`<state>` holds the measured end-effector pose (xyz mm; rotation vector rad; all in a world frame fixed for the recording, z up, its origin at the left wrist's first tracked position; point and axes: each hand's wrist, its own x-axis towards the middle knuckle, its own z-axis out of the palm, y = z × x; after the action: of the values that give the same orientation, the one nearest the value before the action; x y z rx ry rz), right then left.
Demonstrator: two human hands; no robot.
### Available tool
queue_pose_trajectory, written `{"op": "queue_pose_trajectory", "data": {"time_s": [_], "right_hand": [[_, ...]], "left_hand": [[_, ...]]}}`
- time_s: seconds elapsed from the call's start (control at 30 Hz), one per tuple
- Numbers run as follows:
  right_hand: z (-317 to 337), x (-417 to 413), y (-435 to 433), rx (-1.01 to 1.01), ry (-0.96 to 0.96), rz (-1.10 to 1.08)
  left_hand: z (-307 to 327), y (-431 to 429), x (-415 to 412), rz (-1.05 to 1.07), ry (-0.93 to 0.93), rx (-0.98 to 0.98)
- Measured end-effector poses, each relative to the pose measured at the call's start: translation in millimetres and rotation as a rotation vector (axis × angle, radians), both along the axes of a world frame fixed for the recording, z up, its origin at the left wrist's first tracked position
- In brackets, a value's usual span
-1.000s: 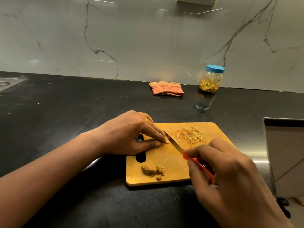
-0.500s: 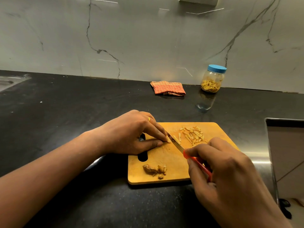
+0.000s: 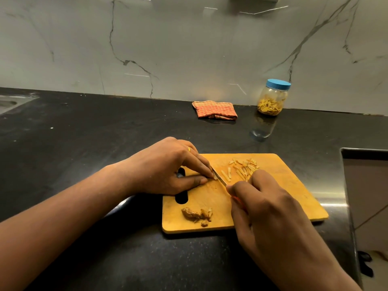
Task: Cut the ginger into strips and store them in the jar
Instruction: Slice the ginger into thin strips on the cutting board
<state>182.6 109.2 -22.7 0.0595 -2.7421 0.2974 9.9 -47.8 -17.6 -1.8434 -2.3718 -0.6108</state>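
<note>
A wooden cutting board [image 3: 289, 185] lies on the black counter. My left hand [image 3: 168, 166] pins a small ginger piece [image 3: 215, 176] to the board with its fingertips. My right hand [image 3: 266, 208] grips a red-handled knife [image 3: 219, 177], whose blade rests right against that piece. A pile of cut ginger strips [image 3: 244, 168] lies at the board's far side. Ginger peel scraps [image 3: 197, 215] sit near the front edge. A clear jar with a blue lid [image 3: 273, 97], part-filled with ginger strips, stands closed at the back by the wall.
A folded orange checked cloth [image 3: 215, 110] lies at the back of the counter, left of the jar. A steel-rimmed edge [image 3: 344, 185] bounds the counter on the right. A sink corner [image 3: 12, 101] shows at the far left.
My right hand has slid forward along the knife, hiding most of the red handle. A couple more strips lie beside the blade. My left hand stays on the ginger piece.
</note>
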Motion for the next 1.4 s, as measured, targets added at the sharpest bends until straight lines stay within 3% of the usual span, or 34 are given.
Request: {"op": "queue_pose_trajectory", "data": {"time_s": [0.57,1.13,1.4], "right_hand": [[6.9,17.9,19.4,-0.126,0.140,-0.025],[6.2,10.0,8.5,-0.116,0.078,0.009],[1.7,2.8,1.3,0.001,0.002,0.011]], "left_hand": [[2.1,-0.8,-0.6,0.004,-0.012,-0.039],[2.3,-0.6,1.7,-0.003,0.063,-0.062],[2.1,0.5,1.6,0.004,0.070,-0.056]]}}
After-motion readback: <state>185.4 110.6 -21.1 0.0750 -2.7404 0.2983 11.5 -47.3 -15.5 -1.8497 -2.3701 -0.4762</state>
